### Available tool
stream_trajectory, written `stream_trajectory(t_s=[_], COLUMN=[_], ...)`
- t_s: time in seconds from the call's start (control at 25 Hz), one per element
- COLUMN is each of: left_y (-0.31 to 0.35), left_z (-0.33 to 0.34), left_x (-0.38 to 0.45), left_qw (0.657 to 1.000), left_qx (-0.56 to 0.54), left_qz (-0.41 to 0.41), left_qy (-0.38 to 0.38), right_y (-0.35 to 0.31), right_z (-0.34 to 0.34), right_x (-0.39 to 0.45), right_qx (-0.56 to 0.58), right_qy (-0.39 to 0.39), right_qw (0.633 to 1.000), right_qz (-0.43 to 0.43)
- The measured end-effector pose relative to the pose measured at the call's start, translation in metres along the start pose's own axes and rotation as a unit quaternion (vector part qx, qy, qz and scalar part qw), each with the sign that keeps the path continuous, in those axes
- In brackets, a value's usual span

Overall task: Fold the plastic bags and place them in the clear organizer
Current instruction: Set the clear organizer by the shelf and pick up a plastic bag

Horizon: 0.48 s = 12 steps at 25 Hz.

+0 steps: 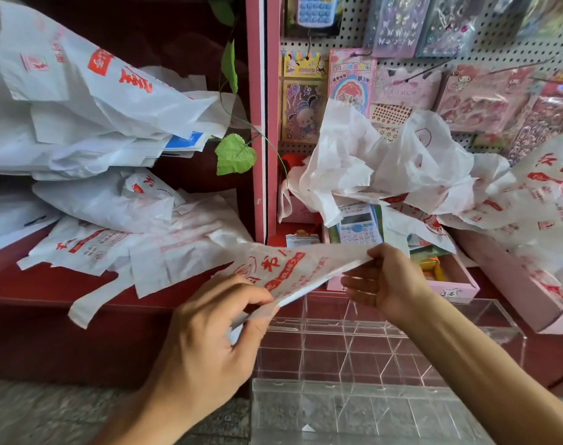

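Note:
A white plastic bag with red print [293, 268] is stretched flat between my two hands, just above the clear organizer [363, 345]. My left hand [209, 335] pinches its near left corner between thumb and fingers. My right hand [383, 281] pinches its far right edge. The organizer is an acrylic box with several divided compartments, standing low in the middle; its compartments look bare. More white printed bags lie loose on the red shelf [135, 248], piled on the upper left [81, 101], and crumpled at the right [386, 168].
A pink upright post [261, 123] divides the red shelving from a pegboard of sticker packs [466, 91]. A calculator [359, 226] and a pink tray [453, 281] sit behind the organizer. A green leaf [235, 154] hangs by the post.

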<state>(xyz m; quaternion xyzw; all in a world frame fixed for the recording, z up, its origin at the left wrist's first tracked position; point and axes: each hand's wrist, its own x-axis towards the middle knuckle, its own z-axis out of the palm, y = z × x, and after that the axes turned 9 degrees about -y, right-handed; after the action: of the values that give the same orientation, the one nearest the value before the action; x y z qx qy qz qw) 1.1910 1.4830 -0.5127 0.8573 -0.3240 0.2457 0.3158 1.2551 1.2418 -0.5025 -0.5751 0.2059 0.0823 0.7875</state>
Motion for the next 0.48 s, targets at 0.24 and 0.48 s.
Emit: stream_trajectory(t_s=[0.24,0.48], left_y=[-0.003,0.006], left_z=[-0.007,-0.015], left_x=[0.004,0.009], left_qw=[0.997,0.991], left_qx=[-0.041,-0.128], left_qz=[-0.016,0.005], left_qy=[0.058,0.046], right_y=[0.001,0.011], right_z=[-0.005,0.031], right_x=[-0.014,-0.062], right_qx=[-0.467,-0.468], right_qy=[0.102,-0.361], right_qw=[0.792,0.709], right_qz=[-0.379,-0.384])
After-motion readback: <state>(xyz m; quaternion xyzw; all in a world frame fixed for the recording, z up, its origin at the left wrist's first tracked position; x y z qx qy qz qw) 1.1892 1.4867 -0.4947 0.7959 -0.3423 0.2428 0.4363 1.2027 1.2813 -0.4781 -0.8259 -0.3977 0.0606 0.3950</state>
